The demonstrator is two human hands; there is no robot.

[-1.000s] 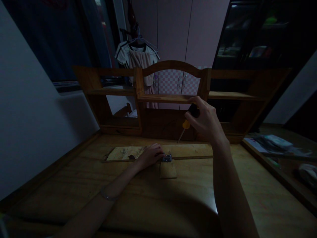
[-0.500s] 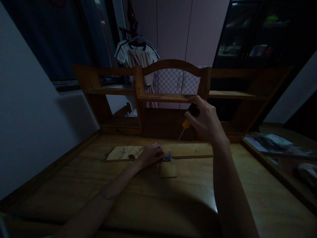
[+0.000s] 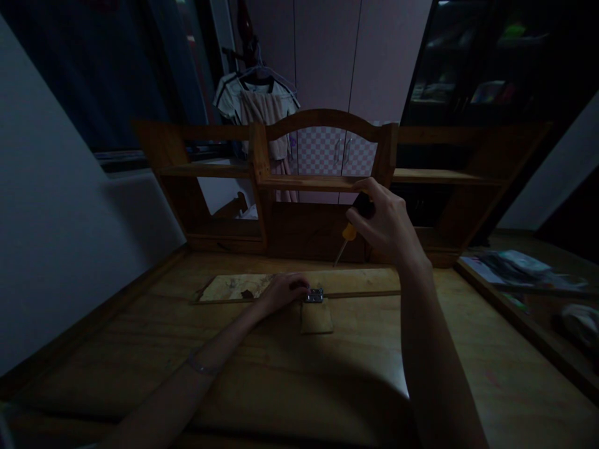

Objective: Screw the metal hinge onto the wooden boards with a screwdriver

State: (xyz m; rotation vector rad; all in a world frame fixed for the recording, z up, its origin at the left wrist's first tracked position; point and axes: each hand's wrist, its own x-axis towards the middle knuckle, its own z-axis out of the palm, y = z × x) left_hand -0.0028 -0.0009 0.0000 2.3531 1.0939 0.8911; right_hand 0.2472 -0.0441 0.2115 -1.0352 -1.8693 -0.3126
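Observation:
My right hand [image 3: 386,215] is raised above the wooden boards, its fingers wrapped round a screwdriver [image 3: 349,232] with a black and yellow handle. The thin shaft slants down to the left, and its tip is in the air, apart from the metal below. My left hand [image 3: 284,290] rests on the long pale board [image 3: 355,282], thumb and finger pinched at the left end of a small shiny metal hinge [image 3: 314,296]. That hinge bridges the long board's near edge and a small square piece of wood [image 3: 317,319]. Whether screws sit in the hinge is too small to tell.
Everything lies on a wooden desktop [image 3: 365,362]. A wooden shelf unit [image 3: 322,182] stands along its back edge. Plastic-wrapped papers [image 3: 519,267] lie beyond the raised right edge. A wall [image 3: 51,206] borders the left, and clothes [image 3: 262,106] hang behind. The room is dim.
My left thumb and finger have shifted slightly at the hinge, showing a wider gap between them behind the fingertips. My right hand holds the screwdriver almost still; the view has moved a little.

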